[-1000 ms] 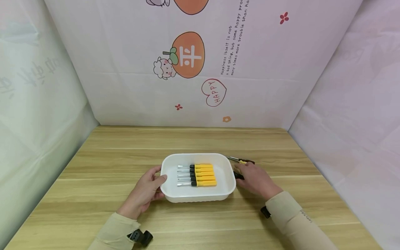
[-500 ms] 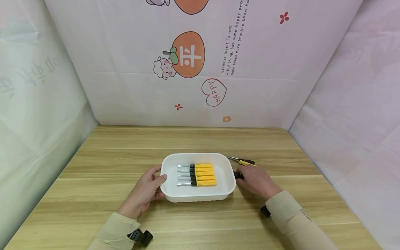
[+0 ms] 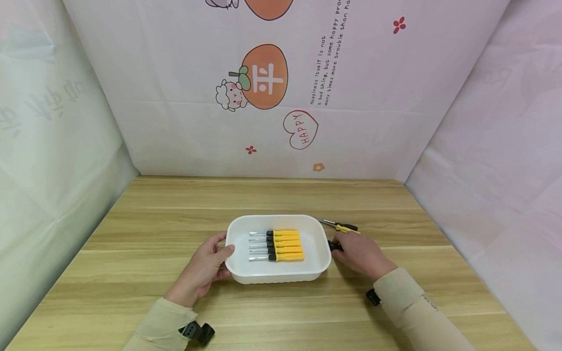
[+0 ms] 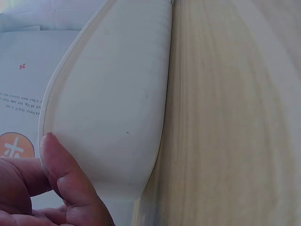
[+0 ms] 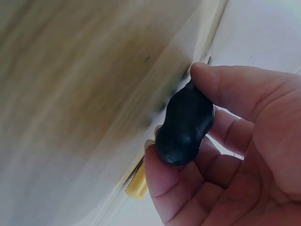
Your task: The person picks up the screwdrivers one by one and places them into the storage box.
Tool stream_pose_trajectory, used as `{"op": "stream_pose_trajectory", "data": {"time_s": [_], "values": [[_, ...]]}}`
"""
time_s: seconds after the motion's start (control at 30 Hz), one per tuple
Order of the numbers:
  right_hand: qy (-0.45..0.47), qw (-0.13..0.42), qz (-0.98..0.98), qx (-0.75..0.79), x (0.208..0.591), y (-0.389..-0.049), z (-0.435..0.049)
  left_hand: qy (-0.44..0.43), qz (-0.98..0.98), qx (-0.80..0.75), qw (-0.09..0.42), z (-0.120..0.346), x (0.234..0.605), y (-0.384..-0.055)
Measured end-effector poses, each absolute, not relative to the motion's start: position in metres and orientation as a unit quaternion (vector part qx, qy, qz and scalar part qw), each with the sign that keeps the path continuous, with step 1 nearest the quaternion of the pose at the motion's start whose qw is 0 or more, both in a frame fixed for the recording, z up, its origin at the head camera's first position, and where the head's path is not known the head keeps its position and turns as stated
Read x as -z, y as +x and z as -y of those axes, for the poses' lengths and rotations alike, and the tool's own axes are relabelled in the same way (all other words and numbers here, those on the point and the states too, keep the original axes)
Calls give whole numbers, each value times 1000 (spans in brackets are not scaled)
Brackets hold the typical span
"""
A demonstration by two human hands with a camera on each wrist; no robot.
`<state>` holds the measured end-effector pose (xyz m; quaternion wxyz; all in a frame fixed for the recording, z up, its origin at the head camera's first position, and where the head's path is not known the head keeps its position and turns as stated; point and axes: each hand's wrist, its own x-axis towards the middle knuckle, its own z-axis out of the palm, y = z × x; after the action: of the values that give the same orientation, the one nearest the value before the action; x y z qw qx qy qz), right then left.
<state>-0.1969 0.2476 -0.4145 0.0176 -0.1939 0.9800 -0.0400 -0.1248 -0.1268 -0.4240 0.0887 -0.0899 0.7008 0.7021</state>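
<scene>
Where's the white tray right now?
In the head view, the white tray is near the middle of the table, gripped at its left end by the left hand, with the right hand beside its right end.

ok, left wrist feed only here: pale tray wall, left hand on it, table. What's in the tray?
Observer: A row of yellow-handled screwdrivers, blades toward the left hand.
Operator: And the right hand?
Observer: Thumb and fingers grip a black handle, near the right end of the tray.
Operator: Anything just past that hand?
Observer: Yes, a black-handled tool and a yellow-handled tool, both outside the tray.
</scene>
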Motion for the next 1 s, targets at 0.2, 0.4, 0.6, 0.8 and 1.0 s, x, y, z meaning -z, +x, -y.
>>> {"op": "stream_pose_trajectory", "data": {"time_s": [0.2, 0.4, 0.6, 0.8, 1.0], "values": [[-184, 14, -982, 44, 413, -199, -249, -90, -701, -702, 88, 127, 424, -125], [-169, 1, -983, 65, 410, -202, -252, -90, -701, -702, 88, 127, 424, -125], [-166, -8, -982, 86, 401, -203, -255, -89, -699, -704, 89, 127, 424, -125], [-170, -24, -981, 89, 394, -204, -257, -88, -701, -702, 89, 128, 424, -125], [-153, -6, -981, 117, 388, -205, -256, -88, -701, -702, 89, 128, 424, -125]]}}
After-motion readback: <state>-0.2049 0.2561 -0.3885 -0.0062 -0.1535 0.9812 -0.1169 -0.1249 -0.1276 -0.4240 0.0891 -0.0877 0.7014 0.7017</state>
